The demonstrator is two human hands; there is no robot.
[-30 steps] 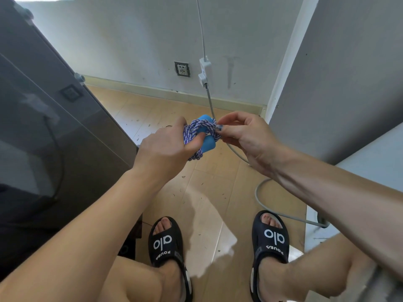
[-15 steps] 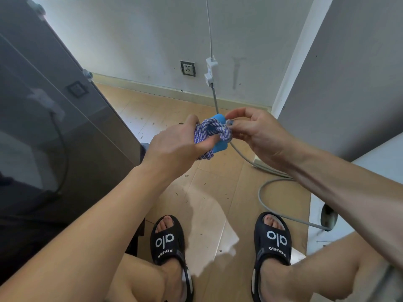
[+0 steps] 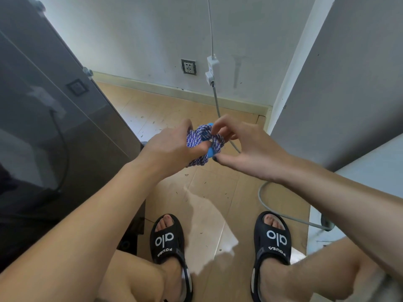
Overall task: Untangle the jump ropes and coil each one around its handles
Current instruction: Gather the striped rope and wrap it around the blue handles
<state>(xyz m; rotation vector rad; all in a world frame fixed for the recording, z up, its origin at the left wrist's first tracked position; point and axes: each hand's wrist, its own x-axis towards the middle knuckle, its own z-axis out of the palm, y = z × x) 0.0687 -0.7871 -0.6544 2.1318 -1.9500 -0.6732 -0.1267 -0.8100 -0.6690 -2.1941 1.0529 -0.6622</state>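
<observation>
The jump rope point(image 3: 201, 141), a blue-and-white braided cord, is held in the air above the floor point(image 3: 209, 188), in front of the seated person's knees. It is wound into a tight bundle around blue handles point(image 3: 210, 151), of which only small parts are seen. The left hand point(image 3: 172, 149) is clenched around the bundle, with the thumb pressed across the coils. The right hand point(image 3: 242, 147) is just beside the bundle; its upper fingers point(image 3: 220, 125) are pinched on the topmost turn of cord, while the thumb is spread below, near the lower handle end. Whether a free end is being tucked cannot be told.

Risks are judged as follows. If the last turn is not secured under a neighbouring coil, the winding may spring loose once the left hand's grip is eased. If the pinch slips, the cord may unwind and drop to the floor. A second rope is not seen, so the remaining work cannot be assessed.

The floor is of pale wood-look boards, lightly littered with small dark specks. Beyond the bundle, a grey cable point(image 3: 216, 99) is seen hanging down a scuffed white wall point(image 3: 141, 33) and trailing across the floor; a wall socket point(image 3: 188, 66) is fitted beside it. A dark glossy cabinet point(image 3: 43, 116) stands left of the bundle, a grey panel point(image 3: 349, 73) to its right.
</observation>
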